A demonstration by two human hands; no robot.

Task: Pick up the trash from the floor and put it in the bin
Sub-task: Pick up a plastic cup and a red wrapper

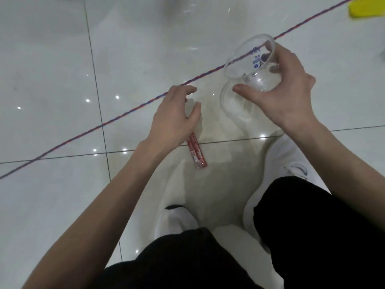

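— Where is the trash?

— Two pieces show. A clear plastic cup [251, 63] with blue print on its wall is up off the floor, tilted with its open mouth toward the camera. The right hand [279, 94] is clamped around its lower part, thumb on the near side and fingers curled behind; the fingertips show through the plastic.

— And the other piece?

— A red-and-white printed wrapper [196, 153], long and narrow, lies flat on the white tiled floor [52, 69], crossing a grout line. Its far end runs under the left hand [175, 115].

— Is that hand gripping it?

— I cannot tell. The fingers are loosely curled with a gap between thumb and forefinger, and something pale and clear sits between them, too blurred to name. Whether the hand touches the wrapper is hidden.

— What lies around them?

— A thin red-and-blue cord [129, 110] stretches diagonally across the floor, passing behind both hands. A yellow object [366, 9] sits at the top right corner, well apart from the cup. Nearer the camera are two white shoes [277, 163] and black trouser legs [312, 226]; the wrapper lies between the shoes and the left hand.
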